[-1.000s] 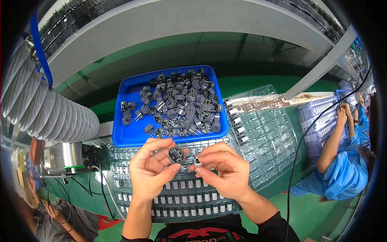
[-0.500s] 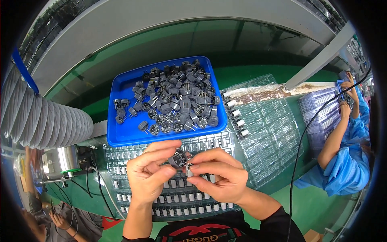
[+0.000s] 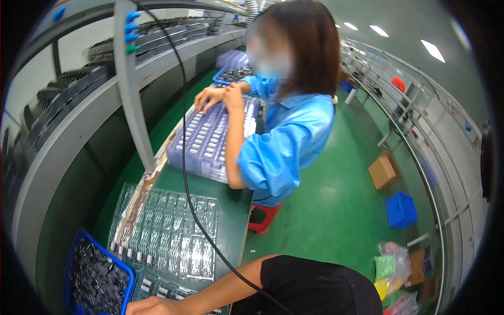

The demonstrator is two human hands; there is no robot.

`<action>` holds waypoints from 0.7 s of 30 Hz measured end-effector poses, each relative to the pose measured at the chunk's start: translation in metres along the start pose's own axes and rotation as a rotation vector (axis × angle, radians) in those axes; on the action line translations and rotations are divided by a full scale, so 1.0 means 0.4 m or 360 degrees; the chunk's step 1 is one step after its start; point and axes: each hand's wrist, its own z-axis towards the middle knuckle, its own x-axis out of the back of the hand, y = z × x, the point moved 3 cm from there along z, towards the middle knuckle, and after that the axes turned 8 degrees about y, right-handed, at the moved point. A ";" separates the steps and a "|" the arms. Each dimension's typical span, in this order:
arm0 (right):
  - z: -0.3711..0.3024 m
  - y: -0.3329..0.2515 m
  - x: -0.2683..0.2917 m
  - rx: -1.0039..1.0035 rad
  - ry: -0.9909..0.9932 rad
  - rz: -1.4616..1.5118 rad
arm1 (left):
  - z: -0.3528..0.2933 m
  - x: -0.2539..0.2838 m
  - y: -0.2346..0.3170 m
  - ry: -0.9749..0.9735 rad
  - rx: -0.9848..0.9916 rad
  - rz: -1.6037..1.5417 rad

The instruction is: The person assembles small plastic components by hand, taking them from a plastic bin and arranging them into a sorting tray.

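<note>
My right hand [image 3: 155, 306] shows at the lower left, partly cut off by the lower edge. Its fingers and anything in them are hidden, and my left hand is out of view. Nearest to the right hand is a blue tray [image 3: 129, 281] heaped with small dark electronic parts [image 3: 97, 275]. A clear plastic blister tray [image 3: 137, 295] holding white cylindrical components [image 3: 164, 291] lies partly under my right forearm [image 3: 226, 289]. Farther along the bench, clear blister trays [image 3: 184, 231] lie with several white cylinders in a row at their near edge.
A co-worker in a blue smock [image 3: 286, 136] leans over stacked trays of white cylinders [image 3: 202, 170]. A black cable [image 3: 185, 173] hangs across the view. A grey post [image 3: 134, 94] rises from the bench. A red stool [image 3: 265, 218], a cardboard box [image 3: 384, 170] and a blue bin [image 3: 401, 210] stand on the floor.
The view has swung far to the right, toward the co-worker. Both hands were together at a dark round part with pins; now only part of my right hand shows, low at the left.
</note>
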 end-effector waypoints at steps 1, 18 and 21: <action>-0.005 -0.003 0.003 0.0022 0.0024 -0.0028 | 0.001 -0.010 0.003 -0.0040 -0.0016 0.0000; 0.052 -0.028 -0.004 0.0059 -0.0502 -0.0756 | -0.013 -0.004 0.087 0.0013 -0.0361 -0.0834; 0.104 -0.084 -0.052 0.0197 -0.0788 -0.0836 | -0.016 0.029 0.074 -0.0005 -0.0297 -0.1109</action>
